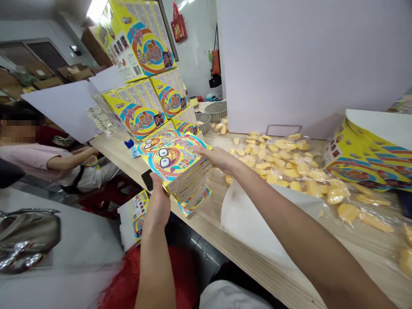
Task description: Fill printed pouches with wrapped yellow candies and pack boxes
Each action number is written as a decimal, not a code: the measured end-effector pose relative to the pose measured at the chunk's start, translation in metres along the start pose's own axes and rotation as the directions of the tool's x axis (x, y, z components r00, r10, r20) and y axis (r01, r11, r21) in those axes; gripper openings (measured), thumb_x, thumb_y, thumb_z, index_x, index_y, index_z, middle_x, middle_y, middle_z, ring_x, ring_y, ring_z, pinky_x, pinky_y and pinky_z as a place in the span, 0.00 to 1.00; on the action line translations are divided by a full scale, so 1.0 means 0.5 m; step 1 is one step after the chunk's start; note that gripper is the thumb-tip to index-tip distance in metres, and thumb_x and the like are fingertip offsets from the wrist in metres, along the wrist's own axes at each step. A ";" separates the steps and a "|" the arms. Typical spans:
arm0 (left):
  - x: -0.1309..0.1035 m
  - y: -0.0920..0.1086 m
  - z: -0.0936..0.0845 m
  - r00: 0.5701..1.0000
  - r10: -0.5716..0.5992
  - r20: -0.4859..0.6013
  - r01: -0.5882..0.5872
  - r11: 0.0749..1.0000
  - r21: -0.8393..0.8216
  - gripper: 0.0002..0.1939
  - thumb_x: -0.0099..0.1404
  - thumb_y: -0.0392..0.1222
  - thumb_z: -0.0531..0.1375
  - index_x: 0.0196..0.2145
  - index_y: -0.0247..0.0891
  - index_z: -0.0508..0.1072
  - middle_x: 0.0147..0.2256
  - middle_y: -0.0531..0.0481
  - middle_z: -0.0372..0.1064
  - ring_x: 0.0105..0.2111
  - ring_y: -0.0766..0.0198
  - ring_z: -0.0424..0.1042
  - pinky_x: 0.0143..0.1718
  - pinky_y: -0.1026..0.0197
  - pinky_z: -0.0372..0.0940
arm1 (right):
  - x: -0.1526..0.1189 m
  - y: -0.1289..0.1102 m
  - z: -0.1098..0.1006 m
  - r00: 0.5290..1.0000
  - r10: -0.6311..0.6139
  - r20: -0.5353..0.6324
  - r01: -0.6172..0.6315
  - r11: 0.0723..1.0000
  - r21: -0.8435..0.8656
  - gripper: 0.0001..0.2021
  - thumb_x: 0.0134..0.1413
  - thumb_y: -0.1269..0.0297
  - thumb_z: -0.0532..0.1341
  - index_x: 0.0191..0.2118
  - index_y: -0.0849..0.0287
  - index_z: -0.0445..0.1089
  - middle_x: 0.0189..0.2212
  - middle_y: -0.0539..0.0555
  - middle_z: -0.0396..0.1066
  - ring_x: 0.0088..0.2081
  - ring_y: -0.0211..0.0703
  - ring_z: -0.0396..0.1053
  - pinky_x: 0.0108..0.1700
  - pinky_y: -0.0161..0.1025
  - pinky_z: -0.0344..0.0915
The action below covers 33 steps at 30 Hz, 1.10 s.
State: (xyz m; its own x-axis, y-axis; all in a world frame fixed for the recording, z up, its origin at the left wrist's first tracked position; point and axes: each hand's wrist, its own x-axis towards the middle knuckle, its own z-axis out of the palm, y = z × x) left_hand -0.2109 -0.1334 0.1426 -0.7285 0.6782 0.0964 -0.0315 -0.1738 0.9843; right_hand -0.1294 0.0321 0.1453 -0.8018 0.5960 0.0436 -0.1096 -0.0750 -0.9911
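A stack of thin yellow boxes (172,161), the top one printed with a cartoon face in glasses, sits at the table's left edge. My left hand (159,201) grips its near left side, thumb up along the edge. On the opposite side, my right hand (215,158) is closed around the far right corner, fingers over the top. Another similar face-printed box lies just behind. Tall shrink-wrapped packs of yellow boxes (141,111) rise behind the stack. The undersides of both hands are hidden.
Bagged yellow pieces (280,159) spread over the table (206,214) beside a white sheet (254,214). Folded yellow cartons (367,150) stand right, before a tall white panel (305,64). Grey baskets (216,111) sit at the back. A seated co-worker (35,159) is at left.
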 end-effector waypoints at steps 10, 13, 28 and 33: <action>-0.014 0.006 0.005 0.983 0.121 -0.135 -0.131 0.989 -0.067 0.29 0.59 0.56 0.57 0.55 0.42 0.60 0.53 0.47 0.64 0.56 0.57 0.60 0.58 0.54 0.54 | -0.068 -0.008 0.001 0.995 -0.094 -0.014 0.095 0.985 0.143 0.19 0.49 0.54 0.62 0.46 0.55 0.68 0.47 0.53 0.71 0.46 0.45 0.69 0.51 0.47 0.63; -0.042 0.033 0.000 0.971 0.238 0.025 -0.239 0.971 0.019 0.35 0.54 0.54 0.62 0.56 0.47 0.56 0.56 0.48 0.58 0.58 0.52 0.57 0.58 0.50 0.54 | -0.159 -0.006 -0.035 0.971 -0.236 -0.024 0.237 0.954 0.183 0.28 0.45 0.58 0.66 0.54 0.49 0.61 0.53 0.50 0.65 0.52 0.46 0.65 0.54 0.46 0.62; 0.055 -0.053 0.232 0.220 -0.319 0.922 -0.780 0.510 0.363 0.44 0.39 0.47 0.69 0.54 0.40 0.61 0.59 0.35 0.51 0.61 0.38 0.45 0.58 0.37 0.42 | -0.364 0.376 -0.057 0.766 0.092 -0.636 -0.019 0.993 0.121 0.45 0.34 0.49 0.67 0.58 0.62 0.53 0.44 0.63 0.71 0.45 0.57 0.70 0.47 0.54 0.67; 0.076 -0.101 0.248 0.202 -0.330 0.922 -0.737 0.569 0.365 0.43 0.37 0.49 0.69 0.53 0.43 0.65 0.59 0.37 0.53 0.61 0.39 0.46 0.58 0.38 0.42 | -0.369 0.390 -0.074 0.629 0.004 -0.777 -0.064 0.997 -0.047 0.52 0.30 0.59 0.70 0.62 0.59 0.43 0.61 0.66 0.49 0.62 0.58 0.46 0.62 0.56 0.44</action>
State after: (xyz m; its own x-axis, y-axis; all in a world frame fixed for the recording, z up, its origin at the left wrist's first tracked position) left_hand -0.1522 -0.0103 0.1149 0.4943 0.8527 -0.1690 0.7685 -0.3378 0.5435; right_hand 0.0188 -0.0629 -0.0608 -0.0481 0.9961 -0.0738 -0.0300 -0.0753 -0.9967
